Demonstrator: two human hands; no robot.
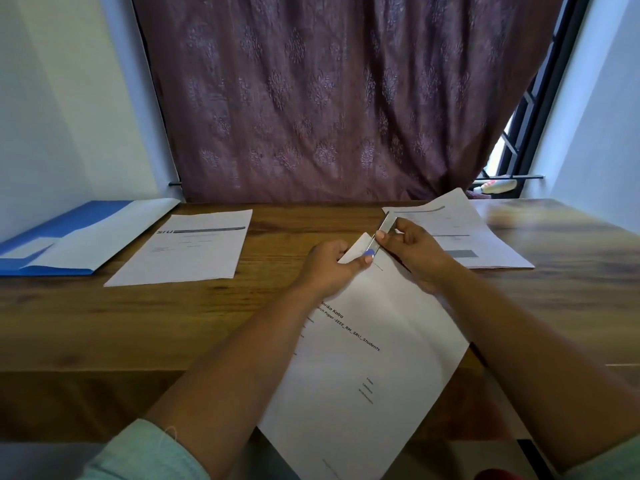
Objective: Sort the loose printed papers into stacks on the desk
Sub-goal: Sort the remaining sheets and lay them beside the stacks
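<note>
A set of white printed papers (374, 341) lies tilted across the desk's front edge, hanging over it toward me. My left hand (329, 268) pinches its folded top corner. My right hand (412, 251) grips a small metal stapler (384, 228) at that same corner. A printed paper stack (187, 251) with a dark header bar lies flat at the left of the desk. Another stack of printed sheets (478, 233) lies at the right, partly behind my right hand.
An open blue folder (69, 237) with a white sheet on it sits at the far left of the wooden desk (104, 323). A maroon curtain (329, 98) hangs behind the desk. A white bottle (495, 187) lies on the window ledge at the right.
</note>
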